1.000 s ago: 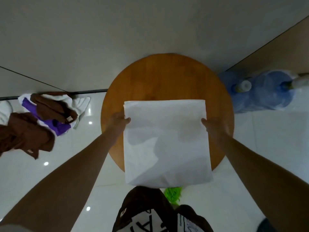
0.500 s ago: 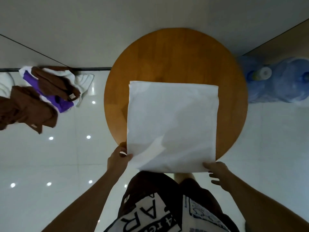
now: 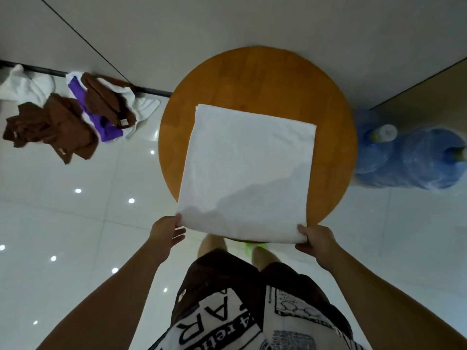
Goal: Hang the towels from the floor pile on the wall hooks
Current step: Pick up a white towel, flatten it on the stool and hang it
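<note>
A folded white towel (image 3: 249, 168) lies flat on a round wooden table (image 3: 265, 79), its near edge hanging past the table's rim. My left hand (image 3: 165, 232) touches the towel's near left corner with its fingers spread and relaxed. My right hand (image 3: 317, 242) grips the near right corner, thumb on top and fingers curled under. A pile of brown, purple and white towels (image 3: 75, 114) lies on the floor to the left, against the wall. No wall hooks are in view.
Two blue water jugs (image 3: 414, 157) lie on the floor right of the table. A grey wall (image 3: 227, 21) rises behind the table. Glossy white floor tiles (image 3: 75, 236) spread on both sides. My legs and patterned shorts (image 3: 242, 299) are below.
Both hands slid from the towel's sides to its near corners. The right hand now grips its corner. The towel has turned slightly, and the view shifted.
</note>
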